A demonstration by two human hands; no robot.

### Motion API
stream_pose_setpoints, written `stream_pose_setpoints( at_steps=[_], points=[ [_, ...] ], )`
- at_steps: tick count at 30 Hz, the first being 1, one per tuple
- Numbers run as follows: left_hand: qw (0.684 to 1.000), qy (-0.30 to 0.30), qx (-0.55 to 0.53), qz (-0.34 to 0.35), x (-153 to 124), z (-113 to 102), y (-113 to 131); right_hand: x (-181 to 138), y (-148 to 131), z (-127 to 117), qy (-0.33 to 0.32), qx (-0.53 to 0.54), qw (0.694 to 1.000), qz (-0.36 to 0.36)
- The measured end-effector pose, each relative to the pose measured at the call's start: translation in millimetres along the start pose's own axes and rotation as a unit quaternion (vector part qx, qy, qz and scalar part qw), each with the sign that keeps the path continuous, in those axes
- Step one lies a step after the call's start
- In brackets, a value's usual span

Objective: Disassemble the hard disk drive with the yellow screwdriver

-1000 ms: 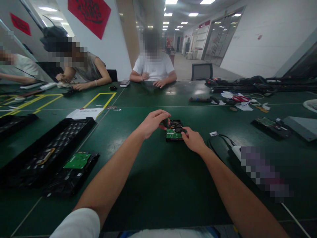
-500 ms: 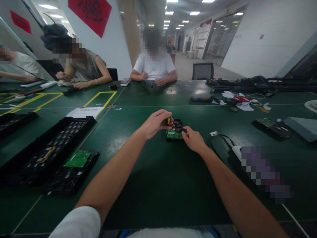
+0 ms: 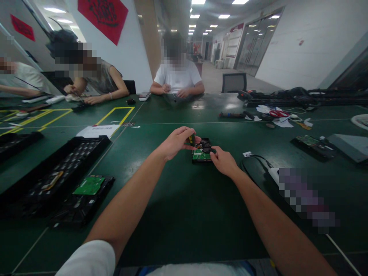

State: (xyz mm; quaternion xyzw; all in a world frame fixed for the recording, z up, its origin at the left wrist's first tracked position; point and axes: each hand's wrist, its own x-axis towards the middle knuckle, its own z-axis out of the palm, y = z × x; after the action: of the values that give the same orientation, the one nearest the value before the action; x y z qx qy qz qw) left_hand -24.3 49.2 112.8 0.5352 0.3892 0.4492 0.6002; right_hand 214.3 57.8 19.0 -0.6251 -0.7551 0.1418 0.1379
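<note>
A hard drive [image 3: 201,155] with a green circuit board lies on the table in front of me, its board side up. My left hand [image 3: 181,141] is closed round a short yellow-and-black screwdriver [image 3: 191,139], held upright over the drive's left part. The tip is too small to make out. From the right, my right hand [image 3: 222,160] grips the drive's right edge with thumb and forefinger. Its other fingers are curled in.
To the left are a long black tray [image 3: 94,147] and another drive [image 3: 89,186] with a green board. On the right lie a white power strip [image 3: 274,174], a third drive [image 3: 312,145] and a grey box [image 3: 349,143]. Co-workers [image 3: 176,76] sit across the green table [image 3: 172,226].
My left hand and the screwdriver have shifted slightly left, and the screwdriver's handle shows more upright. My right hand keeps its place on the drive. The whole view has moved a little.
</note>
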Motion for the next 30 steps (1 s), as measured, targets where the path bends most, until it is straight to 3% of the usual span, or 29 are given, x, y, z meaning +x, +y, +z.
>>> stream_pose_setpoints(
  at_steps=[30],
  points=[
    [0.998,-0.014,0.057,0.026,-3.0,5.2,3.3,0.7,1.7,2.1,0.006,-0.005,1.0,-0.007]
  ],
)
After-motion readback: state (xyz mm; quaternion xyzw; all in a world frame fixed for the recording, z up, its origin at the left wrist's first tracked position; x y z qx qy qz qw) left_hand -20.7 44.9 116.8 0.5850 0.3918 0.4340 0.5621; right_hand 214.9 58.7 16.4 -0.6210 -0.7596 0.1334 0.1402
